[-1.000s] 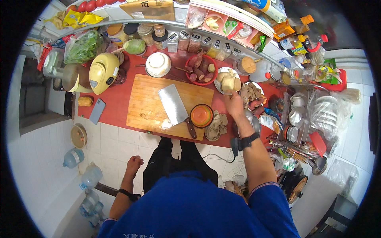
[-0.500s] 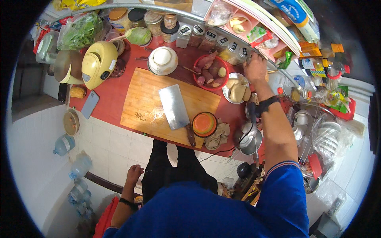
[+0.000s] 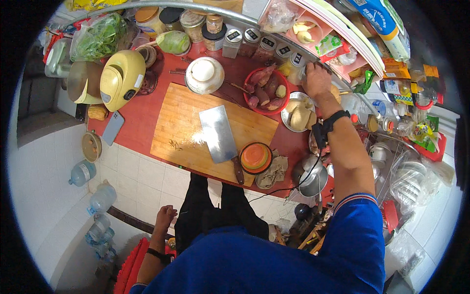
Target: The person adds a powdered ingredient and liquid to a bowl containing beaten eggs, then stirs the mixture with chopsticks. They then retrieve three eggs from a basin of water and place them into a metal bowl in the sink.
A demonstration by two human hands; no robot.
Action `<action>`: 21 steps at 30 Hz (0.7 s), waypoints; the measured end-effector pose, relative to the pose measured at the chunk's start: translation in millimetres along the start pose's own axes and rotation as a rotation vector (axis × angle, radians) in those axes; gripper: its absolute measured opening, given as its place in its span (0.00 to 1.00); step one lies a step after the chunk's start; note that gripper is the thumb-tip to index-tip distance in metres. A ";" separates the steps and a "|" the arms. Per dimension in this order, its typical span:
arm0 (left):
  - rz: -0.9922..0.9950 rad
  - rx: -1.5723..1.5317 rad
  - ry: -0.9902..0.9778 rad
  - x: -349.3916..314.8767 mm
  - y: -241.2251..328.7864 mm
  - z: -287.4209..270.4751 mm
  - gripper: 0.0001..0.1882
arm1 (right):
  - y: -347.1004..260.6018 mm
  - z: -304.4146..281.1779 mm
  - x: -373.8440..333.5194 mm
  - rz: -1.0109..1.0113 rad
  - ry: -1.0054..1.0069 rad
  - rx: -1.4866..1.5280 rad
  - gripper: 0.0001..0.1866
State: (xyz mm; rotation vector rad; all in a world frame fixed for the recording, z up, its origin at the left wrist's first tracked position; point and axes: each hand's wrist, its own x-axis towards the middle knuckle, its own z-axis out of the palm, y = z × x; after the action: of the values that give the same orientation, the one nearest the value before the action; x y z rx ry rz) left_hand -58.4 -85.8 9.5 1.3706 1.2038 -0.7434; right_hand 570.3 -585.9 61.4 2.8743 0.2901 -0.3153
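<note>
My right hand (image 3: 318, 82) reaches to the back right, by the end of a row of clear spice jars (image 3: 297, 60) with pale labelled lids. Its fingers curl down at the last jar; the fingertips and anything between them are hidden. Under that wrist lies a metal plate of peeled potatoes (image 3: 299, 119), beside a red bowl (image 3: 267, 109) of purple-skinned sweet potatoes. My left hand (image 3: 167, 215) hangs by my leg, fingers loosely curled, with nothing in it. A cleaver (image 3: 217, 134) lies on the wooden cutting board (image 3: 171, 115), apart from both hands.
An orange bowl (image 3: 256, 158) and a crumpled cloth (image 3: 276, 171) sit at the board's right corner. A white bowl (image 3: 204, 75) stands behind the board. A yellow appliance (image 3: 117, 85) and a phone (image 3: 113, 128) are at left. A pink shelf (image 3: 338, 36) overhangs the back right.
My view has shifted slightly, moving the counter rightward in the picture. My right hand has closed in on the end jar, now covering its lid. My left hand stays by my leg.
</note>
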 end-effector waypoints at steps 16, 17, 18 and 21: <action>0.088 0.025 -0.017 -8.1 8.5 -5.0 0.23 | 0.4 -34.5 -75.1 -0.190 0.360 0.163 0.30; 0.114 0.049 -0.037 -5.6 11.9 -9.6 0.23 | 0.1 -41.1 -82.4 -0.181 0.354 0.176 0.31; 0.103 0.089 -0.038 -3.7 16.1 -14.2 0.23 | -0.8 -48.3 -90.6 -0.174 0.346 0.187 0.32; 0.252 0.232 -0.070 9.9 46.7 -26.0 0.22 | -7.4 -74.1 -126.7 -0.201 0.405 0.235 0.33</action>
State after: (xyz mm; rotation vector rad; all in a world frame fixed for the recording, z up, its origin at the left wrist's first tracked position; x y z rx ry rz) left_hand -17.0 -52.3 20.2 1.6379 0.8890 -0.7616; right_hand 461.4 -581.6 160.0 3.1277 0.6560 0.2216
